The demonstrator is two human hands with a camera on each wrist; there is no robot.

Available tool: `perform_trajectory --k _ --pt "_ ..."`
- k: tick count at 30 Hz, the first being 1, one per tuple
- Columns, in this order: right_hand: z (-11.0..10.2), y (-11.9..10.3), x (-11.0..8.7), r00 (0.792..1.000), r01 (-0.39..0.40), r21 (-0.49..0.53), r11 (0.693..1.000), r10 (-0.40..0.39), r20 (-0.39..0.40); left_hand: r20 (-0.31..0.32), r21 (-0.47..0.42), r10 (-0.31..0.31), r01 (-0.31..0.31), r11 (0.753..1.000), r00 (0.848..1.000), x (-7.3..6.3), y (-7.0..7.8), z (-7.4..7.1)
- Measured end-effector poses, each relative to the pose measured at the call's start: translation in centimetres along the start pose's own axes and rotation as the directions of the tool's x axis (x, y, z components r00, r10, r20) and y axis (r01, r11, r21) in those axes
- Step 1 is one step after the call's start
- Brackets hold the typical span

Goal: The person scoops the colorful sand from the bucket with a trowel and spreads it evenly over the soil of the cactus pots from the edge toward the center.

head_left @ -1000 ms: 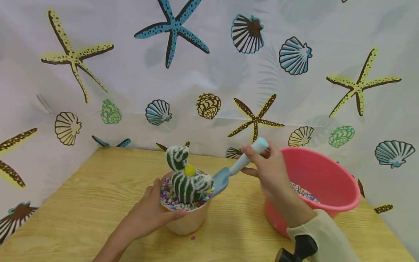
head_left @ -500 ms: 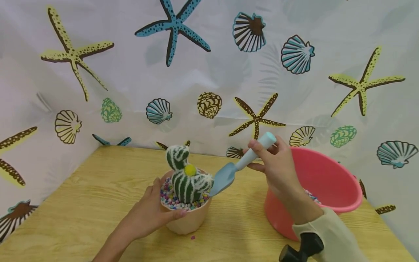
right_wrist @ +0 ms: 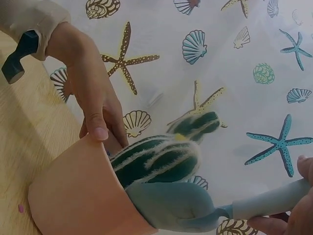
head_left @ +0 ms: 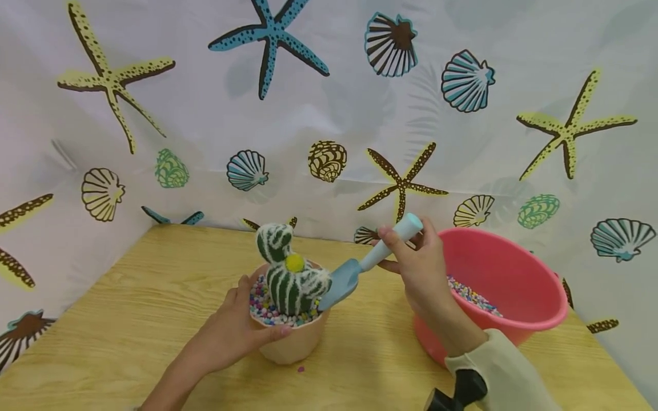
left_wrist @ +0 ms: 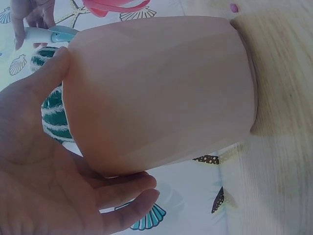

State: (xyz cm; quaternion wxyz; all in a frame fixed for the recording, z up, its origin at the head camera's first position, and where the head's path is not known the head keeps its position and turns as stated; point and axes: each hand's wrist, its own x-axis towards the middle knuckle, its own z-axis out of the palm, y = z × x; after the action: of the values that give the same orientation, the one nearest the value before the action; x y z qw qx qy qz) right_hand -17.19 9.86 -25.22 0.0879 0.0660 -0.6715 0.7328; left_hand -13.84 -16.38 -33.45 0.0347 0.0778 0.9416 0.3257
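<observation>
A peach flowerpot [head_left: 290,345] stands upright on the table, holding a green knitted cactus [head_left: 288,288] with white stripes and a yellow pompom. Multicoloured beads [head_left: 262,299] surround the cactus base. My left hand [head_left: 226,331] grips the pot's rim, thumb in front and fingers round the left side; the left wrist view has the pot wall [left_wrist: 161,93] close up. In my right hand [head_left: 424,268] is a blue toy trowel [head_left: 341,282], pinched by its pale handle. The trowel's blade tilts down, its tip at the pot's right rim beside the cactus, as the right wrist view also shows.
A pink bucket [head_left: 514,268] with more beads [head_left: 473,295] inside stands to the right, partly behind my right forearm. One stray pink bead [head_left: 301,369] lies on the wooden table [head_left: 128,319] in front of the pot. A cloth printed with shells and starfish hangs behind.
The trowel first drew back up and right from the pot, then came down and left again to its rim. My left hand has kept its hold on the pot.
</observation>
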Motion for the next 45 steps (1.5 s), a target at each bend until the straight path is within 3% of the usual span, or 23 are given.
perform_trajectory --k 9,17,27,36,45 --pt "-0.9 -0.3 0.1 0.998 -0.040 0.022 0.999 0.040 -0.041 0.029 -0.026 -0.005 0.005 1.000 1.000 -0.1 0.0 0.0" --pt "-2.6 -1.8 0.4 0.998 -0.021 0.037 0.999 0.022 -0.050 0.024 -0.018 0.003 -0.003 1.000 1.000 -0.1 -0.1 -0.2" --pt "-7.1 -3.7 0.6 0.993 0.061 0.134 0.989 -0.047 -0.106 0.038 -0.018 -0.007 0.008 1.000 0.999 0.1 -0.2 -0.3" --pt "-10.8 -3.8 0.4 0.981 0.148 0.176 0.973 -0.121 -0.153 0.037 -0.014 -0.009 0.010 1.000 0.999 0.1 -0.4 -0.4" --pt "-15.3 -4.7 0.1 0.963 0.238 0.304 0.922 -0.183 -0.199 0.026 -0.026 0.000 0.001 1.000 1.000 0.1 -0.3 -0.2"
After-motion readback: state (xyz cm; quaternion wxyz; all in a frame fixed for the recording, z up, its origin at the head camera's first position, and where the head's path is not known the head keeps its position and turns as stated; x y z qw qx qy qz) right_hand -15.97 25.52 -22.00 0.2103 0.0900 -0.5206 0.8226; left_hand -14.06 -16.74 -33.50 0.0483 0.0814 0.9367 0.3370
